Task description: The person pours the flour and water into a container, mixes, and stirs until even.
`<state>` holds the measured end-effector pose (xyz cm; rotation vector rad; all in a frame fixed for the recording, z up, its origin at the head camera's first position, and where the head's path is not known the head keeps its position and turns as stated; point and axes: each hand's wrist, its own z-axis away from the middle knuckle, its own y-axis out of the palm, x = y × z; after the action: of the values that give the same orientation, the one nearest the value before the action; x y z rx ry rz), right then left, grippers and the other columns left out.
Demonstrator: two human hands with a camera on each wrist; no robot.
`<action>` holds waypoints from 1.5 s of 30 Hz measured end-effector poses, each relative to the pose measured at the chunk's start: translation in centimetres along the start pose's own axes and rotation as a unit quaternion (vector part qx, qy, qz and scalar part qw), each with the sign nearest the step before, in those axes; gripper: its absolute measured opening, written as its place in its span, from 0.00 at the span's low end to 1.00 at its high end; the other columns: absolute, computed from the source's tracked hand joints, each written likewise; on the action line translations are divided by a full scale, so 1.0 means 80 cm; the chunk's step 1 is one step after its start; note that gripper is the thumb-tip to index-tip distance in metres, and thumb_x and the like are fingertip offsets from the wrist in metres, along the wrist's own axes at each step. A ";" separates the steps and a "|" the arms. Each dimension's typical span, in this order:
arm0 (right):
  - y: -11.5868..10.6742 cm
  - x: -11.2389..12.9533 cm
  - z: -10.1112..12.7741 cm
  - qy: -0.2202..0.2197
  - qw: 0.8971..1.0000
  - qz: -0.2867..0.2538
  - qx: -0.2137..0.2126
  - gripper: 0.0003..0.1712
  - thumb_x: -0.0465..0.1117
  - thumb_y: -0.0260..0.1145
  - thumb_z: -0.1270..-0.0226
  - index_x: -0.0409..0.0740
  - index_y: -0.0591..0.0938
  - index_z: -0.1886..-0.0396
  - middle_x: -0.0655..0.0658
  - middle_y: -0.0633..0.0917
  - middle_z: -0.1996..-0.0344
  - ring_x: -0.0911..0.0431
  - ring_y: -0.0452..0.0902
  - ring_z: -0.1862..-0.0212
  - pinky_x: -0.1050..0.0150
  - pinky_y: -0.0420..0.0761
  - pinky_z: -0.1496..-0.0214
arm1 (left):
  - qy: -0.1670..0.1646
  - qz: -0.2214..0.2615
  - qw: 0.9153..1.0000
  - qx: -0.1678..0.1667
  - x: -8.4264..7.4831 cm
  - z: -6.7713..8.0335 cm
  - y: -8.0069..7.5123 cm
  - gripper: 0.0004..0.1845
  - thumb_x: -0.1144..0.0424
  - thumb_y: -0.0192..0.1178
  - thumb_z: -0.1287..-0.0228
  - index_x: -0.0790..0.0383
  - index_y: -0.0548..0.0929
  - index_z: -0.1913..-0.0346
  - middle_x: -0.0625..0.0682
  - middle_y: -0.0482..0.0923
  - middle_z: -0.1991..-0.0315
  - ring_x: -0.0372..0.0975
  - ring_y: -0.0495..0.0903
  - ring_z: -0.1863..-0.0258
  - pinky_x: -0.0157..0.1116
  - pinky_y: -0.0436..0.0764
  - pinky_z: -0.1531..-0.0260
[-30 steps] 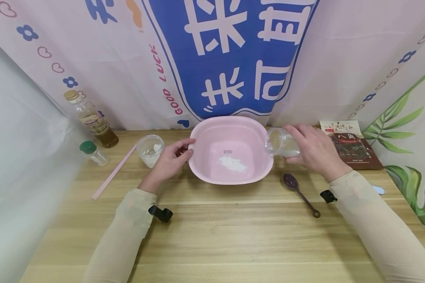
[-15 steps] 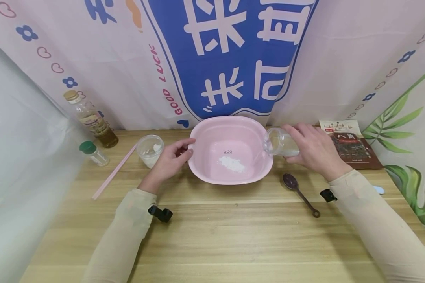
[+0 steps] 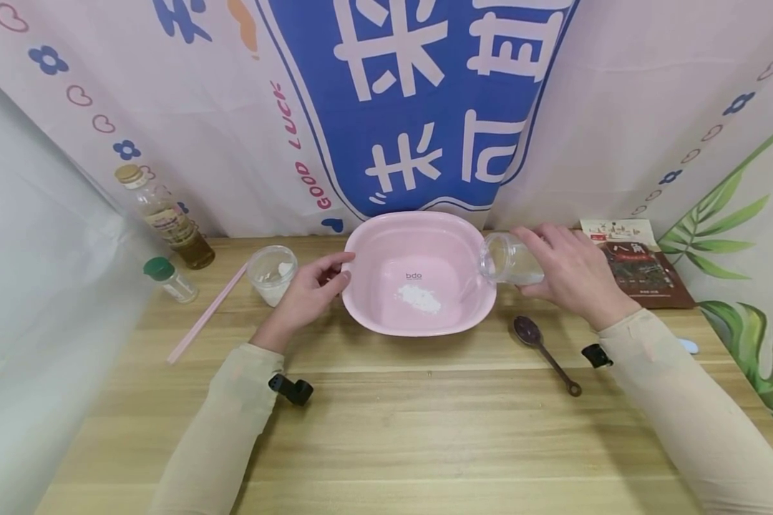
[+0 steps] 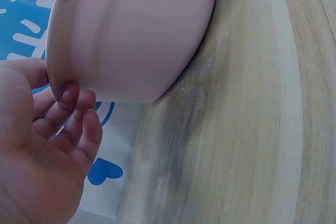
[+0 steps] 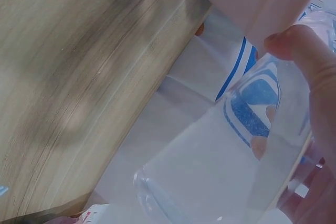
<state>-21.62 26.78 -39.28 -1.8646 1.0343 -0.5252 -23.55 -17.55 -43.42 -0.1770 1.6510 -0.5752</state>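
Observation:
A pink basin [image 3: 419, 232] stands on the wooden table against the back cloth, with a patch of white powder [image 3: 419, 299] on its bottom. At its left end my left hand [image 3: 305, 286] pinches the rim between thumb and fingers; in the left wrist view fingertips [image 4: 68, 98] curl under that rim. My right hand [image 3: 570, 275] grips a clear jar [image 3: 514, 259] from above, thumb along the near side. The jar lies tipped almost level, its mouth over the basin's right rim. Clear liquid shows inside it, and a thin wet streak runs down the basin's inner wall.
Left of the basin are an open tub [image 3: 273, 266] of white powder, a pink stick [image 3: 207, 315], a green-capped shaker [image 3: 170, 279] and an oil bottle [image 3: 170, 222]. A dark spoon [image 3: 547, 355] and a brown spice packet [image 3: 644, 268] lie at the right.

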 end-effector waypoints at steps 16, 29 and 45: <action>-0.001 -0.001 -0.001 -0.014 1.000 0.014 -0.014 0.62 0.51 0.94 0.67 0.48 0.76 0.27 0.34 0.85 0.51 0.35 0.84 0.55 0.42 0.82 0.59 | 0.000 0.002 1.000 0.002 0.000 0.000 0.000 0.23 0.63 0.58 0.19 0.61 0.79 0.26 0.62 0.80 0.50 0.46 0.76 0.56 0.28 0.79 0.63; -0.002 0.000 -0.004 -0.015 1.000 0.020 0.002 0.63 0.52 0.94 0.66 0.49 0.75 0.26 0.34 0.85 0.49 0.35 0.83 0.52 0.41 0.81 0.57 | 0.001 0.002 1.000 -0.001 0.001 0.000 0.000 0.23 0.62 0.58 0.19 0.61 0.79 0.26 0.61 0.79 0.50 0.46 0.76 0.57 0.29 0.79 0.63; -0.005 0.003 -0.007 -0.022 0.999 0.033 0.004 0.61 0.52 0.94 0.65 0.50 0.75 0.27 0.34 0.85 0.50 0.36 0.83 0.52 0.41 0.82 0.56 | 0.006 0.001 1.000 -0.004 0.003 0.001 0.000 0.23 0.62 0.58 0.19 0.61 0.79 0.26 0.60 0.80 0.51 0.45 0.76 0.57 0.29 0.79 0.63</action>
<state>-21.67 26.40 -38.67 -1.8212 1.0597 -0.4470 -23.52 -17.67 -43.62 -0.1771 1.6653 -0.5686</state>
